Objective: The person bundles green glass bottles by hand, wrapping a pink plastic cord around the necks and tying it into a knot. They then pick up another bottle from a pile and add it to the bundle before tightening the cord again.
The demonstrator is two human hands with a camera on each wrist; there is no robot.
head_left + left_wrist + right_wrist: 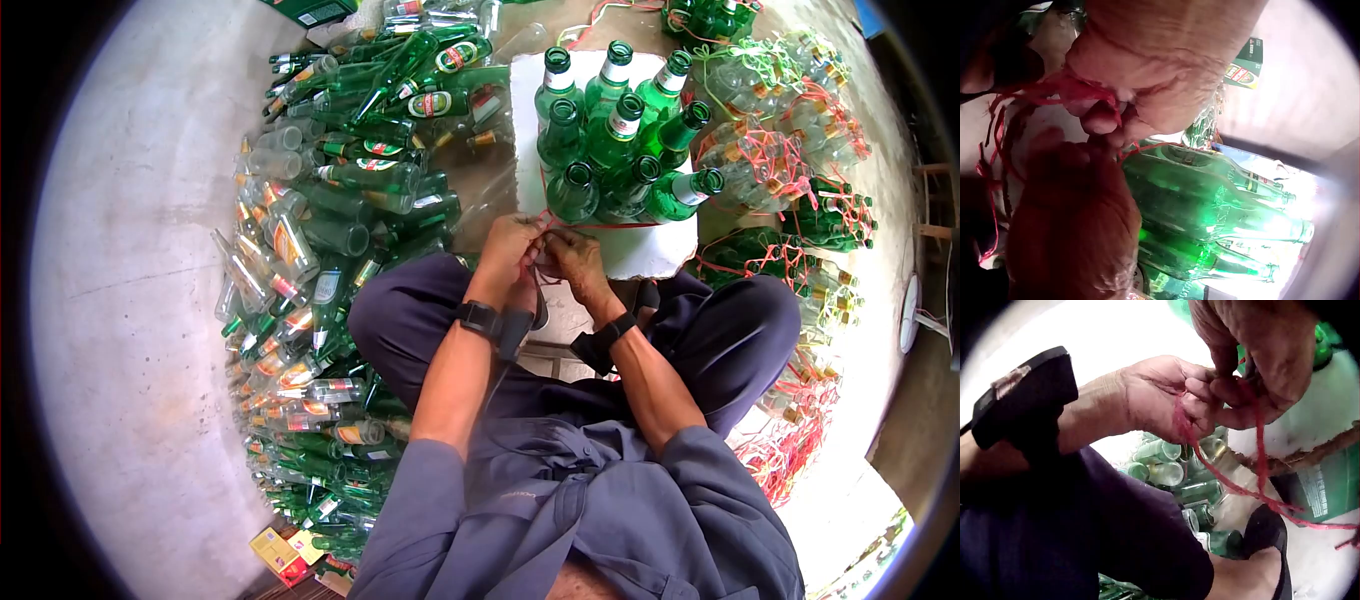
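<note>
Several green glass bottles [612,145] stand upright in a tight cluster on a white board [650,256]. A red string [610,226] runs low around their near side. At the near edge of the board, my left hand [510,248] and right hand [578,262] meet, fingertips together, pinching the string. The right wrist view shows my left hand [1160,397] and right hand [1266,350] gripping it, with loose string ends [1260,444] hanging below. Close by in the left wrist view is the bottles' glass [1179,194]; the fingers partly hide the string where they meet.
A large heap of loose bottles [345,190] lies to the left, against a pale floor [140,230]. On the right stand bundles of bottles tied with string [765,165], and a pile of red string [790,440]. A green box [315,10] is at the far left.
</note>
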